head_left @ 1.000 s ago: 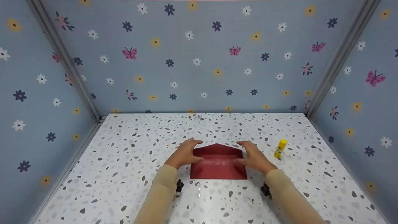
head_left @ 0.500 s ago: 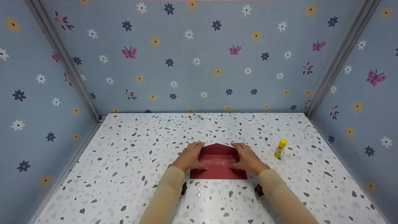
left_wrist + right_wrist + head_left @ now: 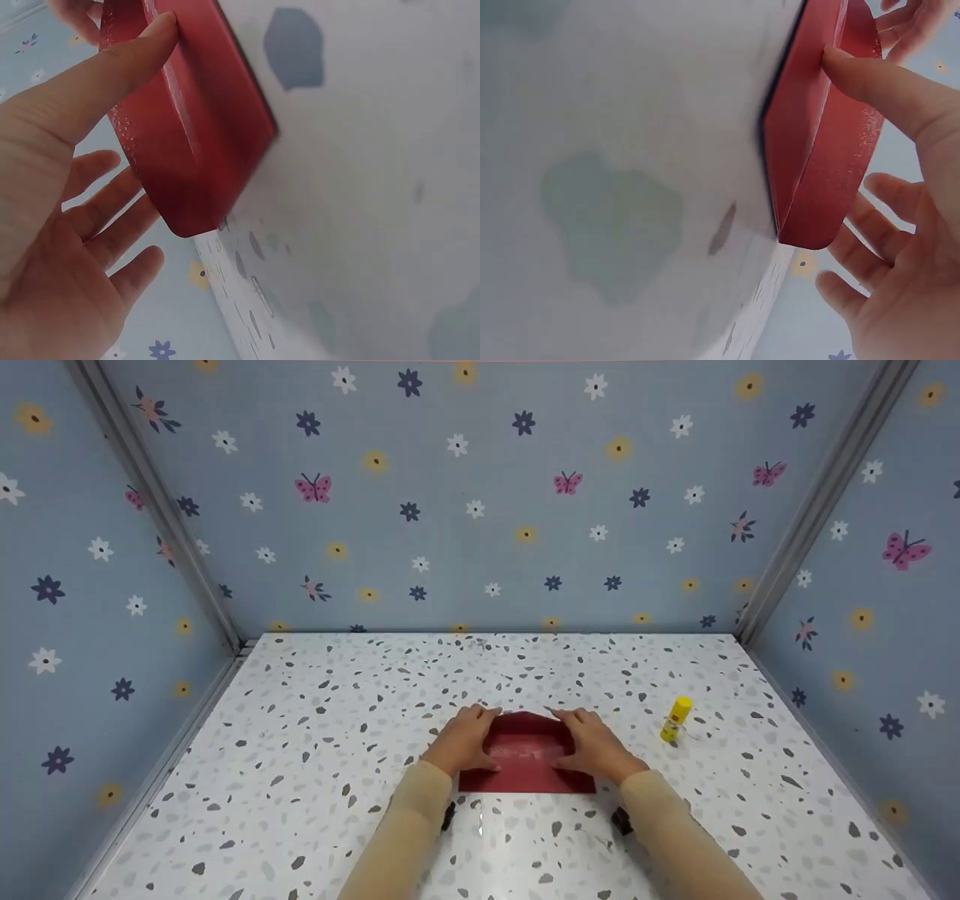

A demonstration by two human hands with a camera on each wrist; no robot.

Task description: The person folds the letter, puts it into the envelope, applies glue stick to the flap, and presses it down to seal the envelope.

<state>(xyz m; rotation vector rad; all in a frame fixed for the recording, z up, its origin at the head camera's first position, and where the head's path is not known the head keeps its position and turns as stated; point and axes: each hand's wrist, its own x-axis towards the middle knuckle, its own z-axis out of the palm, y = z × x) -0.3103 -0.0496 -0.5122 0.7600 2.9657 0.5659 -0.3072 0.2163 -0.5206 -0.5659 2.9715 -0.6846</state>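
A red paper envelope lies on the table with its pointed flap on the far side, tilted up from the surface. My left hand holds the envelope at its left side, thumb on the front near the crease and fingers behind the flap. Mirroring it on the right side, my right hand has its thumb on the front and its fingers behind the flap. Both wrist views show the raised flap between thumb and fingers. The far fingertips are partly hidden by the paper in those views.
To the right of the right hand stands or lies a yellow glue stick; which one, I cannot tell. The speckled white table is bounded by flowered blue panels at the back and both sides.
Both hands have moved inward from the envelope's sides onto it, thumbs coming down on the front. The flap's tip has just tilted slightly up and toward me. The glue stick has stayed put.
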